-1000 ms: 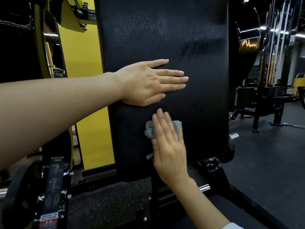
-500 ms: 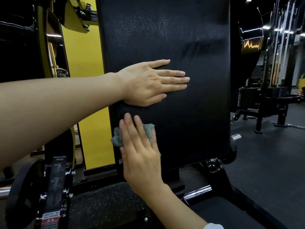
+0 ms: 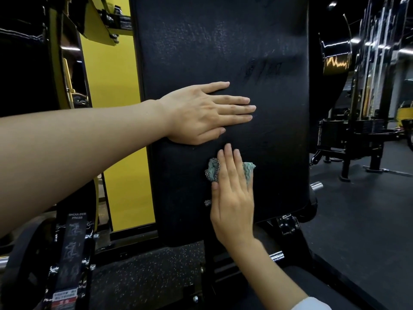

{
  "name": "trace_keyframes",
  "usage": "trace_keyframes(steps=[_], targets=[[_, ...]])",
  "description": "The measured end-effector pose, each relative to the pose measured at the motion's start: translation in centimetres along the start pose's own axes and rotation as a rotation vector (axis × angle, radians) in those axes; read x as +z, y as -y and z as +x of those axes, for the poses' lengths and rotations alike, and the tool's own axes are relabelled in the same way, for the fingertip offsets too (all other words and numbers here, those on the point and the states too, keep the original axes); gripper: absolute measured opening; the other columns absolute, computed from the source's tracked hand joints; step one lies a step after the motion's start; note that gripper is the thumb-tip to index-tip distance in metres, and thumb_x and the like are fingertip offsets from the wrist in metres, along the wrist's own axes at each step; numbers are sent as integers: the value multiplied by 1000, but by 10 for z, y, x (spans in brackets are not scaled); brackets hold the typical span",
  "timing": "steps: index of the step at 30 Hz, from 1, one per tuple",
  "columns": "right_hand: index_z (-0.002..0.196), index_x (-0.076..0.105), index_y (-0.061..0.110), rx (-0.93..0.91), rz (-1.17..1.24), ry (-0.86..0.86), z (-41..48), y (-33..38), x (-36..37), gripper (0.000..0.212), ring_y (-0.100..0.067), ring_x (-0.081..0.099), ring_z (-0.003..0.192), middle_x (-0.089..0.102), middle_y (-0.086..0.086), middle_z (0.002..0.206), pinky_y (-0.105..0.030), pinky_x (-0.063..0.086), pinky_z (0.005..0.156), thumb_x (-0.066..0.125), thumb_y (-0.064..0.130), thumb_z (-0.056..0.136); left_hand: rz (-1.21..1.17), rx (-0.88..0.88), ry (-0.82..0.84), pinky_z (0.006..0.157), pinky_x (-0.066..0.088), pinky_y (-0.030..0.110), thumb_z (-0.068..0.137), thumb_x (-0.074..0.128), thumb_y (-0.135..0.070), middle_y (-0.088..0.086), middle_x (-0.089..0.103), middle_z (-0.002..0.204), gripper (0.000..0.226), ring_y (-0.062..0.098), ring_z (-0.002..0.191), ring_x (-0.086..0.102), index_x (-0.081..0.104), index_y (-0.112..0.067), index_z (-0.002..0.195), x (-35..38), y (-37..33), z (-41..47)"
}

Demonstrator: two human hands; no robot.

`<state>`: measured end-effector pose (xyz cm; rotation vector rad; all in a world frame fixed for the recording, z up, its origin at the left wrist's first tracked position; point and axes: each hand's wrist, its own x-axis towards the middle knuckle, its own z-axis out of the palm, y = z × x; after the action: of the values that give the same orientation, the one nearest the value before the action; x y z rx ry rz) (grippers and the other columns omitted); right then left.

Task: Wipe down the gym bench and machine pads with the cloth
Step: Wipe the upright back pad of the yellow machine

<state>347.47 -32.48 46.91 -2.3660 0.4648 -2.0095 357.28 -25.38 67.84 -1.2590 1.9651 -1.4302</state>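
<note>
The right grip [image 3: 232, 198] lies open and flat, fingers straight and close together. It presses the cloth [image 3: 213, 170] against the upright back pad [image 3: 223, 41] rather than curling round it. A flat palm spreads the pressure over more of the fabric, which suits a broad, smooth surface like this one. The cloth is a small crumpled teal-grey wad in the lower half of the pad, bunched under the fingers, with ends showing at either side and a scrap below the thumb. The left grip [image 3: 201, 113] is open too, laid palm-down across the middle of the pad just above the cloth, near the right fingertips but apart from them. It holds nothing, and its job looks to be bracing the pad, and the person's own reach, against the push of the wiping. The pad stands nearly vertical on a black and yellow frame [image 3: 107, 108] marked as a shoulder press on a label [image 3: 76, 217], so the cloth has to be pinned by pressure or it would drop. Faint streaks [image 3: 263, 68] show at the pad's upper right, though I cannot tell whether they are damp or scuffs. The work seems partway through, with the pad's lower edge and the dark seat [image 3: 324, 285] below probably yet to be wiped
</note>
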Motion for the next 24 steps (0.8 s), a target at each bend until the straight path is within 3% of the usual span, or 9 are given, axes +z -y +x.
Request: trace_keyframes(steps=[6,13,19,24], targets=[[154,28,10,-73,30,63,-14,42,12,53,-20,13,152,22,-5,163,-49,15,120,34,22,102,-1,-6,0,124,-3,41,99,7,-39,-9,6,165,61,8,152,2,12,-26,158,2,0,1],[155,22,18,-499,-91,274,-33,58,12,71,-15,8,153,17,1,164,-44,9,124,57,21,93,-25,-15,15,123,-7,39,99,8,-40,-10,5,165,60,6,151,-1,12,-26,158,0,0,1],[153,25,15,-366,-29,183,-23,19,2,59,-15,16,151,21,0,162,-46,18,121,43,21,98,-22,-17,22,124,-4,40,99,6,-40,-10,6,165,61,7,151,1,12,-26,158,-1,-1,0],[153,26,10,-57,13,27,-20,-18,-2,50,-18,18,151,25,-4,162,-49,23,119,31,22,105,-24,-19,34,124,-4,41,98,4,-41,-10,5,165,63,8,152,0,11,-27,158,-2,-1,2]])
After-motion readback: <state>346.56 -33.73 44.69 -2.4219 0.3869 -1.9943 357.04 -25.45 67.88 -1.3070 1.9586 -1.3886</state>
